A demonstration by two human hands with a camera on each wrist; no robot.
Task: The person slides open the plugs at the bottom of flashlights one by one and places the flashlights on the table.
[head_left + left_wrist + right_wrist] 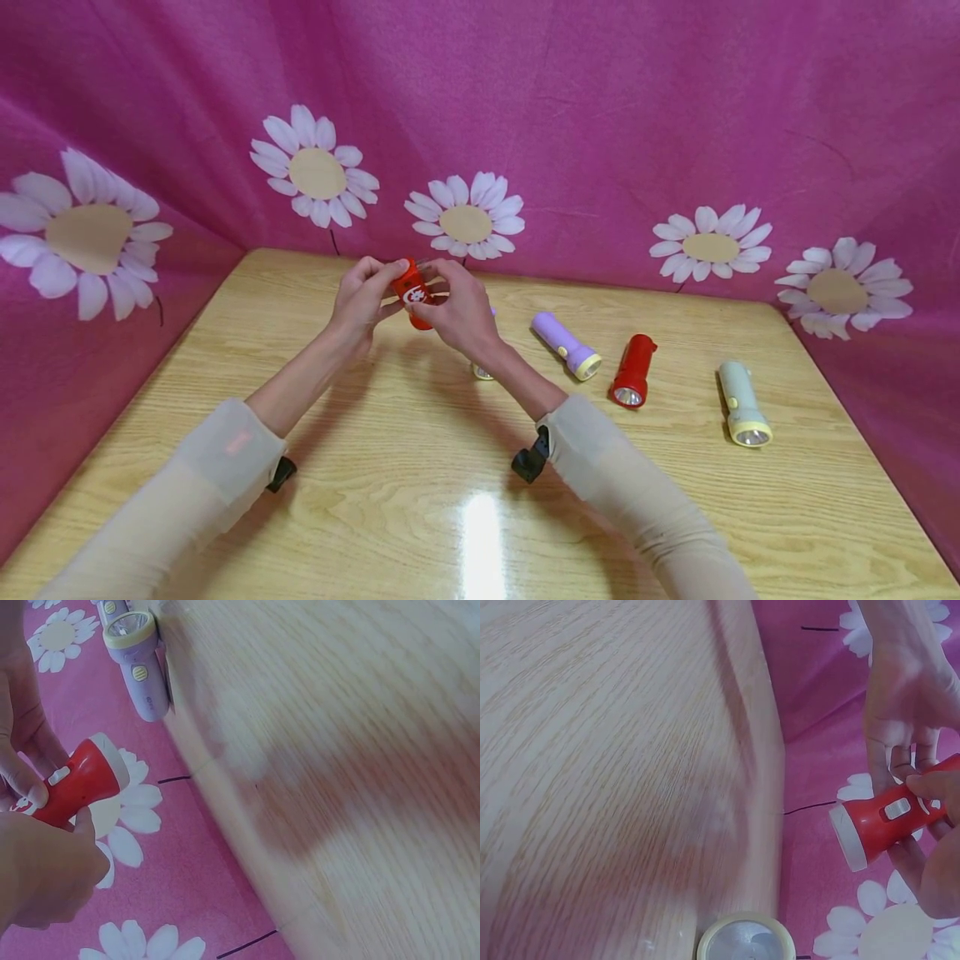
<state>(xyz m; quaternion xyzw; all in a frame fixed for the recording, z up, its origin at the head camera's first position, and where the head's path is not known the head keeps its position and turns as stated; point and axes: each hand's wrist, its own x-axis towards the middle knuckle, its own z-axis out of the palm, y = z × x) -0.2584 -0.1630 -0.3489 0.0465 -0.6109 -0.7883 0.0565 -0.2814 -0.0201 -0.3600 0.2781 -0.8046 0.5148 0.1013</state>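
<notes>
Sleeves, two, pale beige, on my forearms: the left sleeve [191, 483], the right sleeve [637, 500]; a small black device [531, 457] shows at the right cuff and another [281, 473] at the left.
Flashlight, red with white rim [877, 823], one: held up between my two hands above the far part of the wooden surface [390, 483]; white switch [897, 808] and white printed mark on the barrel.
Left hand [358, 302]: fingers bent about the red-and-white flashlight, thumb against one end.
Right hand [463, 310]: pinches the same barrel, thumb on the near side.
Purple flashlight, yellow rim [564, 343]: lies right of my right hand.
Second purple flashlight [483, 374]: mostly hidden behind my right wrist.
All-red flashlight [634, 372]: farther right.
Pale grey-green flashlight, yellow rim [739, 400]: rightmost.
Magenta cloth [585, 125], daisy-printed: hangs behind.
</notes>
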